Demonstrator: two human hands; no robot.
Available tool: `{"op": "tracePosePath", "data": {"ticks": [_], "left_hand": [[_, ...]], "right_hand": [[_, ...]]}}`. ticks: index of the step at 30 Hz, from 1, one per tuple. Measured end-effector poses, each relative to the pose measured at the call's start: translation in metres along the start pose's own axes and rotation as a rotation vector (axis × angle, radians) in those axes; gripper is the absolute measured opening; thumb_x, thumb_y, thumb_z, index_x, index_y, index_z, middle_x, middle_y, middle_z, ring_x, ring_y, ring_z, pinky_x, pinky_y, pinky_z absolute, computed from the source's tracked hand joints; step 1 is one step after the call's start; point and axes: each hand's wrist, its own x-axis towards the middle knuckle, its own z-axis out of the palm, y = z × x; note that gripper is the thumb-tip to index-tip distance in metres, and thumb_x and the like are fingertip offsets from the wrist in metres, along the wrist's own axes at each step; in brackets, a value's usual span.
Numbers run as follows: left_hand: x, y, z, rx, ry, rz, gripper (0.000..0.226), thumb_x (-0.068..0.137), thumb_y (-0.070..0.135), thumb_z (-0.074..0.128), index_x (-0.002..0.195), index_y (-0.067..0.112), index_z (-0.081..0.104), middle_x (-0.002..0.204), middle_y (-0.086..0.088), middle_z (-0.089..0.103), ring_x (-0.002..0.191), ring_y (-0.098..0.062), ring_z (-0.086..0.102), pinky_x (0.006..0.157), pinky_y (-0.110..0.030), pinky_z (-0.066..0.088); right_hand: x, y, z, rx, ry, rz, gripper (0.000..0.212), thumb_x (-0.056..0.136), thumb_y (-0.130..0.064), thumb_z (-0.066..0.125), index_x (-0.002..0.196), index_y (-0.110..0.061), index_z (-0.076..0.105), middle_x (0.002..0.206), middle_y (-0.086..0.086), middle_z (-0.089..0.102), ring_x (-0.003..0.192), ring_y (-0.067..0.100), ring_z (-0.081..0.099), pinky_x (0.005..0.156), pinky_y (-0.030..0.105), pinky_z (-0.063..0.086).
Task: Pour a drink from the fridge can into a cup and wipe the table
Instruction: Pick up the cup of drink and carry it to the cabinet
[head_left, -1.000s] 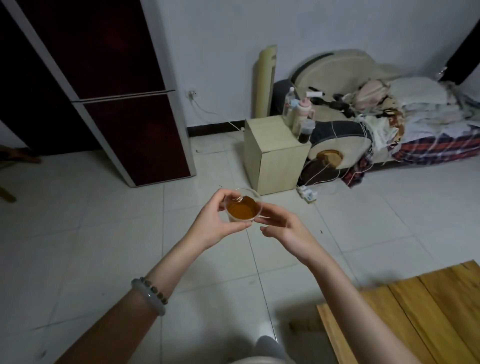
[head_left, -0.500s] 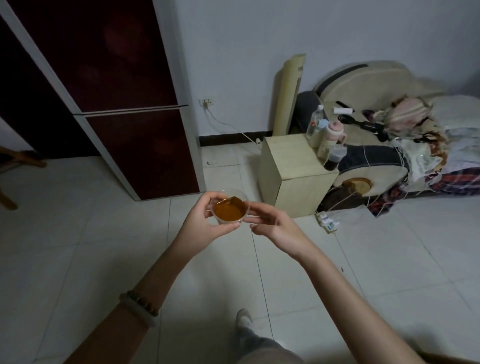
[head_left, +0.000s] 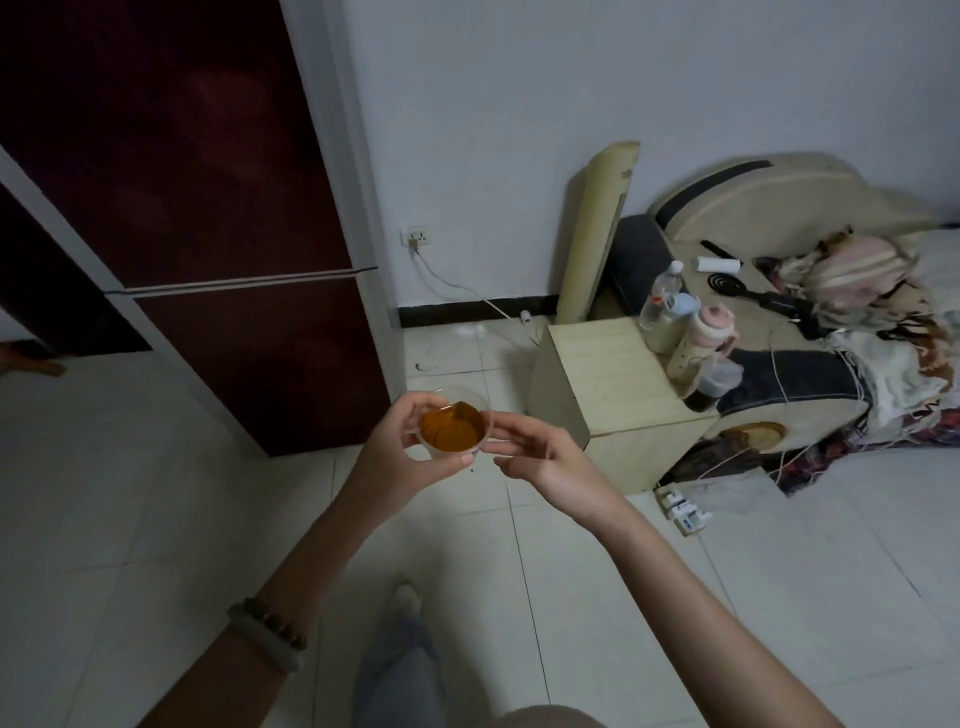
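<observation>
Left hand (head_left: 397, 457) is curled round the clear cup (head_left: 447, 397), thumb underneath and fingers over the far rim. It holds the cup in the air between both hands, above the white tile floor (head_left: 130, 493). The amber drink (head_left: 451, 432) fills the cup partway. Right hand (head_left: 545, 462) is just right of the cup, its fingers fairly straight, fingertips (head_left: 501, 423) on the cup's right side without wrapping it. Two bracelets (head_left: 270, 631) sit on the left wrist.

Beyond and left of the left hand stands the dark red fridge (head_left: 208, 208), both doors closed. Above the hands is a wall outlet (head_left: 418, 237) with a cord plugged in. Right of the right hand is a pale cabinet (head_left: 608, 384) with bottles (head_left: 675, 312) on its far edge, and a cluttered bed (head_left: 831, 312) past it. A power strip (head_left: 683, 512) lies on the floor near the right forearm. Below, between the forearms, a grey trouser leg (head_left: 400, 670).
</observation>
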Motion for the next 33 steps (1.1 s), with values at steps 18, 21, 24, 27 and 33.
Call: {"op": "tracePosePath", "data": {"ticks": [18,21,24,27,33], "left_hand": [[0.319,-0.051,-0.064,-0.016,-0.475,0.068,0.063,0.062,0.029,0.085,0.113,0.039,0.05,0.118,0.019,0.057,0.112,0.001,0.052,0.083,-0.007,0.04],[0.356,-0.053,-0.051,-0.037,-0.542,0.072,0.062,0.064,0.024,0.085,0.114,0.038,0.051,0.118,0.018,0.057,0.111,0.002,0.052,0.08,-0.003,0.04],[0.392,-0.055,-0.032,-0.053,-0.587,0.075,0.063,0.064,0.024,0.085,0.115,0.035,0.051,0.119,0.015,0.058,0.112,0.0,0.054,0.085,-0.009,0.042],[0.43,-0.056,-0.008,-0.059,-0.632,0.089,0.063,0.063,0.025,0.085,0.116,0.034,0.052,0.12,0.013,0.059,0.113,-0.005,0.054,0.09,-0.017,0.043],[0.51,-0.048,0.058,-0.055,-0.727,0.133,0.063,0.061,0.025,0.087,0.114,0.033,0.054,0.116,0.01,0.061,0.11,-0.007,0.056,0.094,-0.028,0.047]], "right_hand": [[0.233,-0.05,-0.034,0.057,0.416,0.007,0.053,0.082,0.013,0.049,0.125,-0.018,0.055,0.122,0.004,0.062,0.114,0.015,0.058,0.099,0.037,0.047],[0.254,-0.053,-0.052,0.058,0.473,0.021,0.053,0.081,0.014,0.048,0.123,-0.019,0.055,0.121,0.005,0.062,0.113,0.016,0.058,0.098,0.037,0.048],[0.274,-0.049,-0.076,0.059,0.516,0.031,0.053,0.082,0.012,0.049,0.127,-0.016,0.054,0.122,0.003,0.062,0.114,0.014,0.057,0.098,0.035,0.048],[0.295,-0.045,-0.106,0.071,0.561,0.019,0.054,0.082,0.012,0.049,0.127,-0.017,0.054,0.122,0.001,0.061,0.112,0.011,0.058,0.096,0.03,0.048],[0.329,-0.036,-0.178,0.123,0.698,0.008,0.054,0.078,0.008,0.05,0.124,-0.019,0.057,0.121,-0.001,0.063,0.112,0.012,0.059,0.092,0.029,0.05]]}}
